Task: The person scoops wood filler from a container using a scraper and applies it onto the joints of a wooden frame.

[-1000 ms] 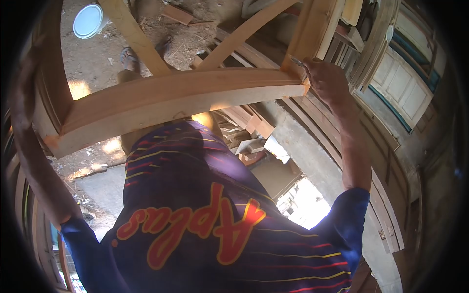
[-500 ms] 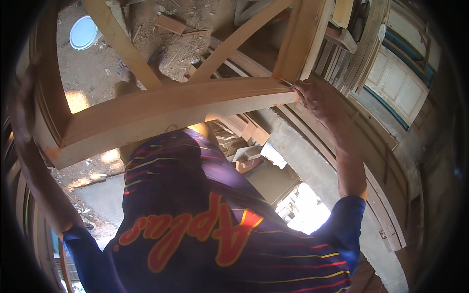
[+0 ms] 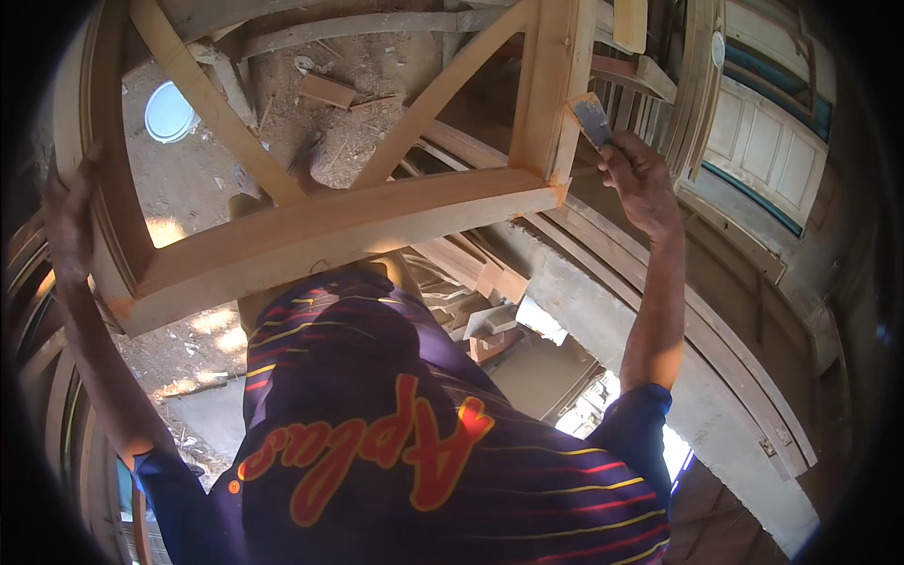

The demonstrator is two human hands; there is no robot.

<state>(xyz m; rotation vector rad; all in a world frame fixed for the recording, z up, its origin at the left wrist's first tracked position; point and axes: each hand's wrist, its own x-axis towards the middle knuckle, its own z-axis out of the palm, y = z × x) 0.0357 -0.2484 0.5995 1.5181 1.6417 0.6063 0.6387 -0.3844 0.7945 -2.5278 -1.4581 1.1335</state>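
Observation:
A wooden frame (image 3: 348, 221) with a thick near rail and two diagonal braces lies across the view in front of my body. Orange-brown patches mark its near corners. My right hand (image 3: 640, 179) grips a flat scraper (image 3: 591, 121), whose blade is raised beside the frame's right side piece, just above the right corner. At the far left, my left hand (image 3: 73, 212) rests against the outer edge of the left side piece, its fingers apart.
A white round lid or bucket (image 3: 170, 113) is on the dirt floor beyond the frame. Wood offcuts (image 3: 327, 90) lie near my feet. Long boards (image 3: 697, 330) and a concrete ledge (image 3: 603, 292) run along the right. A pale panelled door (image 3: 765, 146) leans at the upper right.
My right hand has lifted from the frame's right corner, and the scraper's blade now shows clearly. The view has shifted, and my left hand shows more clearly at the left side.

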